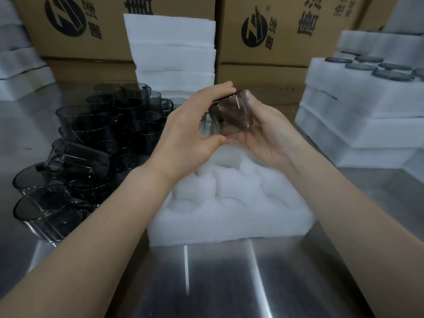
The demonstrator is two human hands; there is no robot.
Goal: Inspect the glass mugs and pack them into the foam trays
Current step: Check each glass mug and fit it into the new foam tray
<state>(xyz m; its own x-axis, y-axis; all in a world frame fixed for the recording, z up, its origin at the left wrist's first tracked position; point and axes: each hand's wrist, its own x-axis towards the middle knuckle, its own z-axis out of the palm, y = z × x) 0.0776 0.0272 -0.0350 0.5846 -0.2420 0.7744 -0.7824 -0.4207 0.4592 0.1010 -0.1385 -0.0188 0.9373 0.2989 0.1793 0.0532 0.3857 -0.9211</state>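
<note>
L hand (190, 129) + R hand (266, 136) fingers curled round mug (230, 114) over foam tray (229, 216) | mug pile (91, 138) close L, filled trays (358, 99) R, foam stack (174, 53) behind | steel table (229, 283) shows toward near edge

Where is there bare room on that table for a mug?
The table is bare in front of the foam tray, nearest the person, and between it and the packed stack at right. The left is crowded with loose mugs.

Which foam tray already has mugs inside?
The top white foam tray of the right-hand stack: smoky grey glass mugs sit in it. The near white foam tray shows empty pockets.
</note>
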